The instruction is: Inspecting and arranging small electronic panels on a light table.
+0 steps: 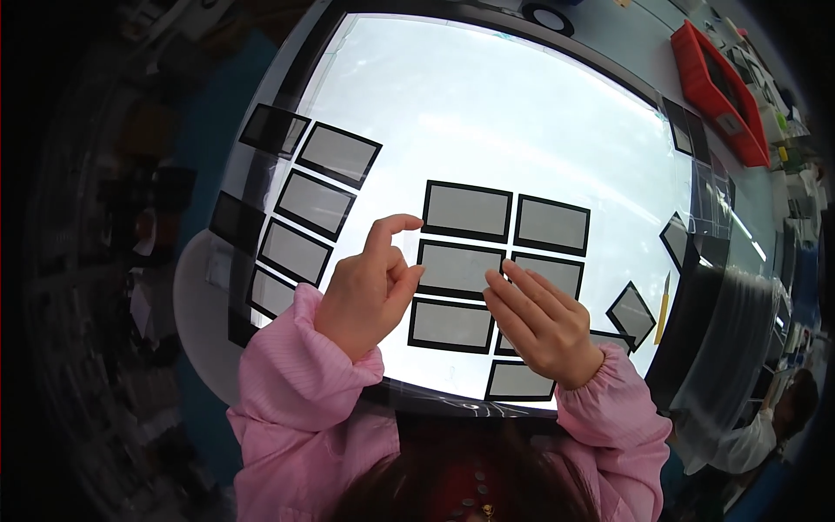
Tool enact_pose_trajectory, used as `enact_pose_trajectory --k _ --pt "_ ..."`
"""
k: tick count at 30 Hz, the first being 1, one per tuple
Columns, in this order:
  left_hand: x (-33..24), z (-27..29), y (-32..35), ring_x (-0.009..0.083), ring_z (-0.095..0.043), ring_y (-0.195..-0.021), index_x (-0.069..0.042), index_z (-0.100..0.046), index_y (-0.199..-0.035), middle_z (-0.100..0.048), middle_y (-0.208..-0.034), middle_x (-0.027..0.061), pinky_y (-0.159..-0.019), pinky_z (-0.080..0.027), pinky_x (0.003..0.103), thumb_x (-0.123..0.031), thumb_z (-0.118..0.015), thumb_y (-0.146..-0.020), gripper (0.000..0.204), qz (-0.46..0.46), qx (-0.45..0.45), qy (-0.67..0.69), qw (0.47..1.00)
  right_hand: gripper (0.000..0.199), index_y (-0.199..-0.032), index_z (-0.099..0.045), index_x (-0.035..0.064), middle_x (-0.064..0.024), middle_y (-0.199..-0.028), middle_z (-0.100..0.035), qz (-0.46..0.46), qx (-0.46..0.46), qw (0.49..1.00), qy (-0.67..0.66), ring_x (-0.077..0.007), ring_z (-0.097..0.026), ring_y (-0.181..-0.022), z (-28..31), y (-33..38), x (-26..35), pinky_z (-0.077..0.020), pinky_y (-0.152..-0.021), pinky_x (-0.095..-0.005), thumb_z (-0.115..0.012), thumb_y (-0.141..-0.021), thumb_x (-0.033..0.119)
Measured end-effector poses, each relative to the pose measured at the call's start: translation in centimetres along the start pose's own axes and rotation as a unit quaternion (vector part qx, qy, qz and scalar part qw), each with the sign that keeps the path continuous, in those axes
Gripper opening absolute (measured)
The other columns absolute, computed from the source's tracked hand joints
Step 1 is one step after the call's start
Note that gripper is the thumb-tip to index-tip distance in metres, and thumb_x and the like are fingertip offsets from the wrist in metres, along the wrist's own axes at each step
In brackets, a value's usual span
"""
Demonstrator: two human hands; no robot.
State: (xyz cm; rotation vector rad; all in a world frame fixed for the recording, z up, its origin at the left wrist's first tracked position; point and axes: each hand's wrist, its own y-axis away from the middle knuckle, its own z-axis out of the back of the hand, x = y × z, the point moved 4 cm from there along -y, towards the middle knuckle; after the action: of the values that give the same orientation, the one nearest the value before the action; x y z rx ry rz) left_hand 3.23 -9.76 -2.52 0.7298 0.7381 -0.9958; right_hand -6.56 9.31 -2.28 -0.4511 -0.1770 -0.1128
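On a bright white light table lie several rectangular grey panels with black borders. My left hand [371,287] has its thumb and index finger spread at the left edges of the upper panel [467,211] and the middle panel [461,269] of the central group. Its other fingers are curled, and nothing shows in its grasp. My right hand [546,324] is flat with fingers stretched out, their tips over the right end of the middle panel. It partly covers the right-hand panels. Whether either hand's fingertips press on a panel, I cannot tell.
More bordered panels [315,205] line the left side of the light table [452,78]. A tilted small panel [631,315] lies at the right beside a yellow stick-shaped tool [663,311]. A red tray [718,93] stands far right. Another person [746,439] is at the lower right.
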Motion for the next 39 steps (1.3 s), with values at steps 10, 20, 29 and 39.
enact_pose_trajectory --k 10,20,29,39 --pt "-0.1 0.2 -0.1 0.0129 -0.054 -0.050 -0.004 -0.045 -0.130 -0.053 -0.058 0.0025 -0.052 -0.041 0.028 0.000 -0.063 -0.091 0.044 0.031 0.010 0.006 0.999 0.018 -0.104 -0.073 0.0038 -0.0115 -0.121 -0.070 0.008 0.003 1.000 0.013 -0.0284 -0.065 -0.118 -0.2 0.2 0.1 -0.0571 -0.095 -0.0389 -0.067 -0.087 0.007" --pt "0.0 0.3 0.0 0.0090 -0.046 -0.047 -0.003 -0.047 -0.130 -0.048 -0.055 0.0005 -0.048 -0.033 0.026 -0.001 -0.064 -0.093 0.041 -0.019 -0.015 -0.058 0.998 0.023 -0.108 -0.071 0.0039 -0.0097 -0.124 -0.069 0.001 0.022 1.000 0.017 -0.0271 -0.065 -0.118 -0.1 -0.1 0.4 -0.0572 -0.094 -0.0382 -0.068 -0.086 0.006" --pt "-0.5 1.5 0.6 0.0138 -0.051 -0.046 -0.010 -0.061 -0.113 -0.052 -0.056 0.0008 -0.047 -0.038 0.028 -0.012 -0.075 -0.089 0.028 -0.048 -0.164 -0.244 0.955 0.020 -0.104 -0.071 0.0036 -0.0088 -0.121 -0.070 -0.020 0.017 0.999 0.026 -0.0270 -0.067 -0.116 0.3 0.0 0.8 -0.0578 -0.091 -0.0383 -0.066 -0.084 0.003" --pt "-3.1 -5.3 5.1 0.0258 -0.025 -0.150 -0.017 -0.038 -0.153 -0.034 -0.161 0.0021 -0.123 -0.016 0.052 -0.043 -0.071 -0.084 0.080 -0.229 0.089 -0.358 0.901 0.022 -0.107 -0.072 0.0013 -0.0117 -0.097 -0.075 -0.233 -0.127 0.962 -0.063 -0.0230 -0.073 -0.089 10.4 5.8 -6.0 -0.0563 -0.074 -0.0272 -0.066 -0.088 -0.008"
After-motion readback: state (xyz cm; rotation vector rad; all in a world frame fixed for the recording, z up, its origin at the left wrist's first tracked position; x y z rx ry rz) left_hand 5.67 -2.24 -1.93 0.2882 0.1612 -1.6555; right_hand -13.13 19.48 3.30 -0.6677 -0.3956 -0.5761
